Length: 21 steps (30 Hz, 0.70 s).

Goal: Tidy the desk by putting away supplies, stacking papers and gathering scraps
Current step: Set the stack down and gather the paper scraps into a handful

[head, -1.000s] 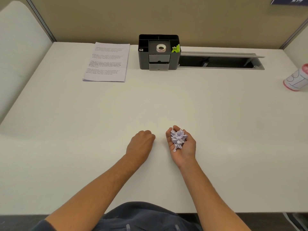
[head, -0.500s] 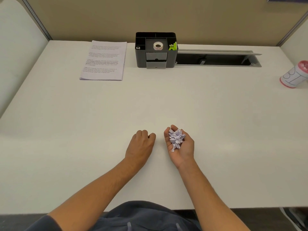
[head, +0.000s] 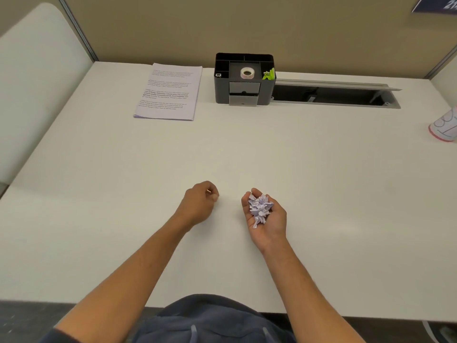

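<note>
My right hand lies palm up on the white desk, fingers cupped round a small heap of torn paper scraps with print on them. A short gap to its left, my left hand rests on the desk, curled into a loose fist with thumb and fingertips pressed together; no scrap shows in it. At the back left lies a squared stack of printed papers. Beside it stands a black desk organizer holding a tape roll and green clips.
An open cable trough runs along the back edge to the right of the organizer. A white and pink cup lies at the far right edge. Partition walls close off the back and both sides.
My left hand has drawn a little away from the right one and curled tighter, fingertips pinched. The right hand still cups the scraps in the same spot.
</note>
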{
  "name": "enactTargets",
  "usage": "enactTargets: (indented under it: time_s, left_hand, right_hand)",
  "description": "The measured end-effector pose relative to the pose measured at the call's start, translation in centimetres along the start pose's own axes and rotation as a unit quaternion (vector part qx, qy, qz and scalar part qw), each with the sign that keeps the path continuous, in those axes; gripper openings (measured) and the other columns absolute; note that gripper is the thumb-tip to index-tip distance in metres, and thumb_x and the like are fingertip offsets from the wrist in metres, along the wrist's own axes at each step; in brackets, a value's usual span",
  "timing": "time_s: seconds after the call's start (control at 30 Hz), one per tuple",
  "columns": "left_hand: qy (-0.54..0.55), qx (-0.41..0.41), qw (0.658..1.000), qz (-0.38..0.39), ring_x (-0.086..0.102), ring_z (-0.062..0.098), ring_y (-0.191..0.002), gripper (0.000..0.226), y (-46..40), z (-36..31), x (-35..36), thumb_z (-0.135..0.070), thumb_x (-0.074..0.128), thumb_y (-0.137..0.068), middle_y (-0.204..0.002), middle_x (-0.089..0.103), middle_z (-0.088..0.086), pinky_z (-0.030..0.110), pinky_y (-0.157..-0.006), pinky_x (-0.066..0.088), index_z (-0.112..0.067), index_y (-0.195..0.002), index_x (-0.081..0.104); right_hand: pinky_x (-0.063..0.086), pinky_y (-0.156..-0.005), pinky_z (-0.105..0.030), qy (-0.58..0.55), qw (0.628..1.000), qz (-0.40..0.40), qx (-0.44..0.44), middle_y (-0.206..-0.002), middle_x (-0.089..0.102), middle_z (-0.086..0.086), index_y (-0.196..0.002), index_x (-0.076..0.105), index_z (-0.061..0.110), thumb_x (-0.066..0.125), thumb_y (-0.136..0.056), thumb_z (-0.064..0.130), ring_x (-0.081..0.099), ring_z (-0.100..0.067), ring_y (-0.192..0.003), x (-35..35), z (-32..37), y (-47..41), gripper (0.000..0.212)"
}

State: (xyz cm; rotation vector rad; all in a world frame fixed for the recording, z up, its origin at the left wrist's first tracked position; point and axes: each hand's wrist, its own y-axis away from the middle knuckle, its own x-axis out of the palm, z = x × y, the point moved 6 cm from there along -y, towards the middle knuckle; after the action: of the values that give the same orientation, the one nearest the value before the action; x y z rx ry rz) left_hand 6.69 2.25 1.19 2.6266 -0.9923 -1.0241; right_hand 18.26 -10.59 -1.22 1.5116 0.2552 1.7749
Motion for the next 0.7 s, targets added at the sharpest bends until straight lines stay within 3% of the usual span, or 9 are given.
enactTargets:
  time_s: [0.1,0.17,0.27,0.37,0.5,0.6,0.7]
  left_hand:
    - [0.121,0.026,0.992,0.022,0.055,0.016,-0.068,0.015,1.0,-1.1,-1.3,-0.004,0.052,-0.092,-0.075,0.06,0.003,0.029,-0.067,0.049,-0.011,-0.083,0.062]
    - [0.145,0.062,0.987,0.024,0.057,0.014,-0.068,0.011,1.8,-2.5,-1.6,-0.003,0.057,-0.092,-0.076,0.062,0.004,0.028,-0.068,0.051,-0.008,-0.084,0.064]
    - [0.108,0.104,0.988,0.017,0.06,0.01,-0.064,0.011,2.8,-4.4,-1.5,-0.005,0.061,-0.09,-0.073,0.069,-0.006,0.022,-0.066,0.052,-0.011,-0.084,0.068]
    - [0.058,0.141,0.988,0.017,0.064,0.007,-0.071,0.016,3.3,-5.7,-0.8,-0.004,0.062,-0.089,-0.079,0.073,-0.008,0.023,-0.071,0.052,-0.017,-0.084,0.071]
    - [-0.016,0.193,0.981,0.012,0.056,-0.01,-0.076,0.02,3.8,-7.3,-0.6,-0.002,0.058,-0.091,-0.082,0.068,-0.015,0.004,-0.067,0.037,-0.014,-0.093,0.075]
    - [-0.066,0.225,0.972,-0.009,0.052,0.0,-0.091,0.019,3.6,-7.6,-0.9,-0.01,0.06,-0.092,-0.089,0.066,-0.018,0.009,-0.078,0.037,-0.02,-0.1,0.074]
    - [-0.098,0.245,0.964,-0.033,0.052,0.007,-0.096,0.01,3.2,-7.6,-1.2,-0.022,0.065,-0.09,-0.092,0.069,-0.017,0.022,-0.084,0.04,-0.026,-0.094,0.074]
  right_hand:
    - [0.061,-0.062,-0.037,0.015,1.0,0.004,0.014,-0.084,0.069,-0.019,-0.1,0.061,-0.009,0.04,-0.101,0.017,0.07,-0.028,-0.073,0.2,-1.0,-0.1,0.034]
    - [0.061,-0.064,-0.037,0.033,0.999,0.008,0.024,-0.085,0.067,-0.019,-0.1,0.061,-0.009,0.04,-0.101,0.016,0.068,-0.029,-0.077,0.6,-1.9,0.0,0.033]
    - [0.061,-0.068,-0.037,0.064,0.997,0.025,0.043,-0.093,0.067,-0.022,-0.098,0.064,-0.009,0.04,-0.1,0.015,0.068,-0.031,-0.084,1.6,-3.1,0.1,0.034]
    - [0.06,-0.066,-0.032,0.057,0.996,0.041,0.053,-0.087,0.072,-0.017,-0.084,0.071,-0.004,0.04,-0.1,0.015,0.073,-0.024,-0.076,2.3,-3.5,0.5,0.04]
    - [0.059,-0.059,-0.029,0.045,0.997,0.037,0.051,-0.076,0.071,-0.012,-0.08,0.066,0.001,0.04,-0.1,0.015,0.071,-0.02,-0.067,2.5,-3.1,0.7,0.035]
    - [0.059,-0.062,-0.029,0.043,0.997,0.044,0.051,-0.08,0.072,-0.012,-0.084,0.068,0.001,0.04,-0.1,0.015,0.071,-0.02,-0.07,2.5,-3.0,0.6,0.036]
    - [0.059,-0.063,-0.031,0.039,0.997,0.046,0.054,-0.081,0.072,-0.013,-0.08,0.072,0.0,0.039,-0.1,0.017,0.071,-0.021,-0.07,2.5,-2.9,0.4,0.042]
